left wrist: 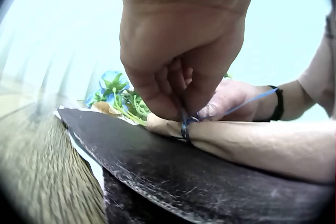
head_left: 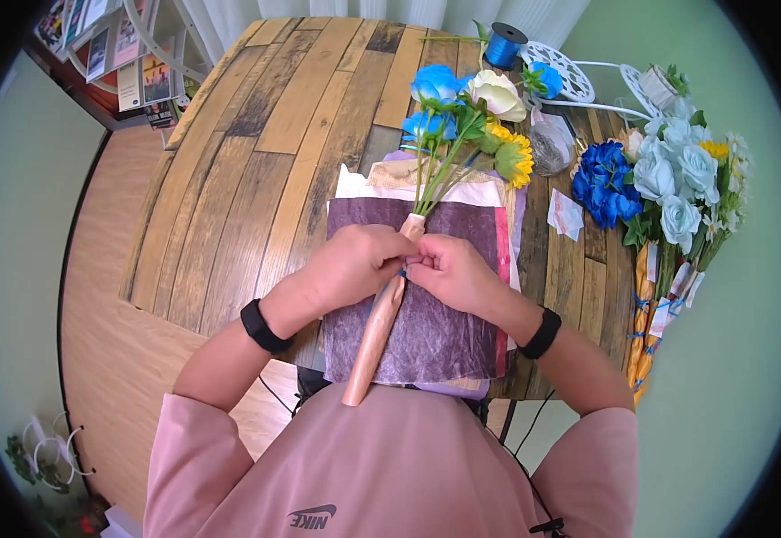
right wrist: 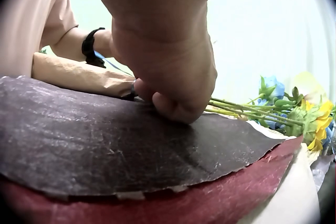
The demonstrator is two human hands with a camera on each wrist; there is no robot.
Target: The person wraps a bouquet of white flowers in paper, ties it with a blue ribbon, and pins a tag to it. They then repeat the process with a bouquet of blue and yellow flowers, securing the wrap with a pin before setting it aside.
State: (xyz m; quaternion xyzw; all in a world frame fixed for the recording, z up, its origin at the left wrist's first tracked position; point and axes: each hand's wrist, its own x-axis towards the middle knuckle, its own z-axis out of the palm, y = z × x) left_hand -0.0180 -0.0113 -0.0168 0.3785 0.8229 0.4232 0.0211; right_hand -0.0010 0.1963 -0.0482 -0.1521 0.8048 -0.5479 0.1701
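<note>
A bunch of artificial flowers, blue, white and yellow, has its stems wrapped in tan paper, lying over dark purple paper. Blue ribbon circles the wrapped stems in the left wrist view. The left hand pinches the ribbon at the wrap, thumb and fingertips together. Close against it, the right hand has curled fingers at the same spot; a ribbon end sticks out beside it. The right wrist view shows the right hand over the wrap, its fingertips partly hidden.
A blue ribbon spool and a white metal stand are at the back right. Wrapped bouquets with dark blue flowers and pale blue flowers lie along the right edge. A small paper piece lies beside the purple paper.
</note>
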